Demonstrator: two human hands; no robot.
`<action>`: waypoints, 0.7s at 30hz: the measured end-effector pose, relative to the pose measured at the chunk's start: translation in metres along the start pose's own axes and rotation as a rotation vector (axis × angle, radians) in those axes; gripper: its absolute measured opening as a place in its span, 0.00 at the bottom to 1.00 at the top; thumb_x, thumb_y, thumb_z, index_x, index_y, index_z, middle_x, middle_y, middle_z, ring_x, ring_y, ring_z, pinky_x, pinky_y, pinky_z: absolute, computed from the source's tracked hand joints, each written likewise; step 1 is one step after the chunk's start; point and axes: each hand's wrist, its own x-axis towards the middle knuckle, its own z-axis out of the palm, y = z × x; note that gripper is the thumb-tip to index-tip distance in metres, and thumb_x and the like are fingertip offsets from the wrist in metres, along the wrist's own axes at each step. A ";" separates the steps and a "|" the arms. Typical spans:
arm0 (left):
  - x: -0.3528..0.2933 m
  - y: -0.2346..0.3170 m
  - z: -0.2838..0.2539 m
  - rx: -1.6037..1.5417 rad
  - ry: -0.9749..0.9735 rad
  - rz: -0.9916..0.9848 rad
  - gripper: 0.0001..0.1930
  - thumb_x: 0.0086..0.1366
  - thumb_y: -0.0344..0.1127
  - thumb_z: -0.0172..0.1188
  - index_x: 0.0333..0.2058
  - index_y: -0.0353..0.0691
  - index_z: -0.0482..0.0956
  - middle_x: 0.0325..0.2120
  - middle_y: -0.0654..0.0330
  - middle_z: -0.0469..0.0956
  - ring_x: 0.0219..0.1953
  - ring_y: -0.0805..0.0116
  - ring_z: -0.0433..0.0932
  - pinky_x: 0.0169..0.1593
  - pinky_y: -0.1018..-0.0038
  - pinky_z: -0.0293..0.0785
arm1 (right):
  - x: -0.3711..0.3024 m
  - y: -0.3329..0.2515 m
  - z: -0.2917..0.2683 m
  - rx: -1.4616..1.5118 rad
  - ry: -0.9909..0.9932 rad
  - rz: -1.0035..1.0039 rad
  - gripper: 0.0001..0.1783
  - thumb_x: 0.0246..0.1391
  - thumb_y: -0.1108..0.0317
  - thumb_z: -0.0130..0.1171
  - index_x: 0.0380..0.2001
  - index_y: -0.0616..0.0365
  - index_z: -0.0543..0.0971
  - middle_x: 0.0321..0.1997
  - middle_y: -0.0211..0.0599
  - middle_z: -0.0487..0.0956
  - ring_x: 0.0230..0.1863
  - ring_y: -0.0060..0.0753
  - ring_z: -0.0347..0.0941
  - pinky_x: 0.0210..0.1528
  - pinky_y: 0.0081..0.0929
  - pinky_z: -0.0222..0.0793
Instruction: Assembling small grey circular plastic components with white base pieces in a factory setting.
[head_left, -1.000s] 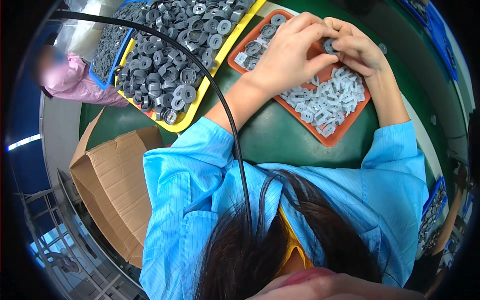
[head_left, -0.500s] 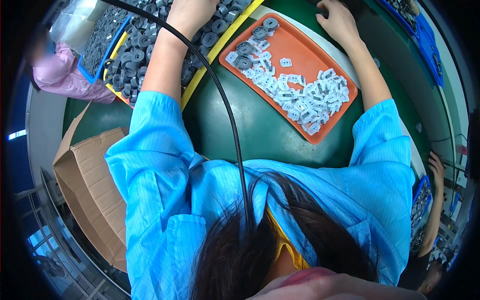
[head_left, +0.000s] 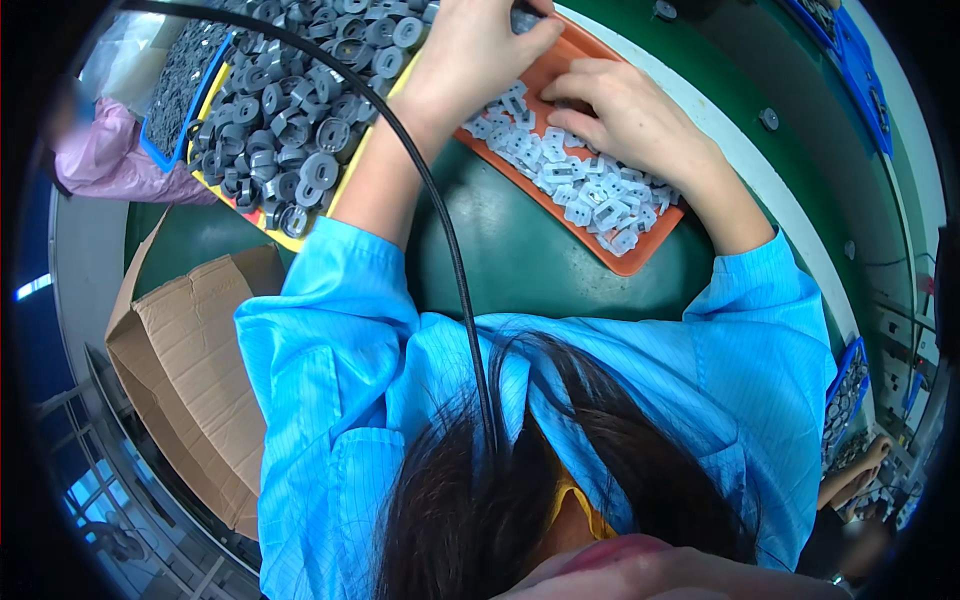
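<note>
1. Clips, small and white (head_left: 590, 195), lie heaped in one orange tray (head_left: 640, 262) on the green surface (head_left: 520, 270), too many to count.
2. Right hand (head_left: 625, 115) rests on the heap, fingers curled down among the clips; its grip is hidden.
3. Left hand (head_left: 475, 50) is at the tray's far-left end, pinched on something dark at the frame edge.
4. Left again, one yellow tray (head_left: 340, 195) holds dozens of grey round parts (head_left: 300, 120).

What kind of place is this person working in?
Probably a factory assembly bench: an orange tray of small white plastic clips, a yellow tray heaped with grey ring-shaped parts, a green work surface, and a blue work smock.
</note>
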 end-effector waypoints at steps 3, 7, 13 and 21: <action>-0.012 -0.004 0.014 0.035 -0.146 -0.153 0.19 0.61 0.33 0.70 0.51 0.38 0.83 0.41 0.54 0.85 0.42 0.66 0.85 0.49 0.70 0.80 | -0.002 0.013 0.001 0.132 0.045 0.027 0.13 0.54 0.69 0.67 0.43 0.60 0.85 0.42 0.47 0.83 0.46 0.50 0.81 0.52 0.42 0.76; -0.016 -0.009 0.017 -0.030 -0.117 -0.039 0.17 0.63 0.31 0.66 0.51 0.39 0.84 0.42 0.56 0.86 0.43 0.70 0.85 0.49 0.73 0.80 | -0.007 0.015 -0.002 0.179 -0.005 0.111 0.10 0.55 0.70 0.66 0.40 0.61 0.84 0.40 0.46 0.83 0.43 0.50 0.81 0.50 0.41 0.76; -0.016 -0.013 0.019 -0.096 -0.121 0.067 0.16 0.64 0.31 0.66 0.50 0.40 0.85 0.37 0.58 0.87 0.37 0.70 0.85 0.45 0.74 0.80 | -0.006 0.013 -0.027 0.086 0.049 0.154 0.08 0.51 0.70 0.68 0.33 0.60 0.81 0.35 0.46 0.84 0.39 0.48 0.82 0.43 0.38 0.77; -0.018 -0.016 0.019 -0.029 -0.144 0.016 0.16 0.63 0.31 0.67 0.50 0.41 0.84 0.35 0.61 0.84 0.37 0.76 0.81 0.43 0.76 0.77 | 0.003 0.018 -0.037 1.124 0.137 0.411 0.07 0.57 0.74 0.67 0.38 0.65 0.82 0.35 0.39 0.85 0.35 0.31 0.82 0.41 0.25 0.78</action>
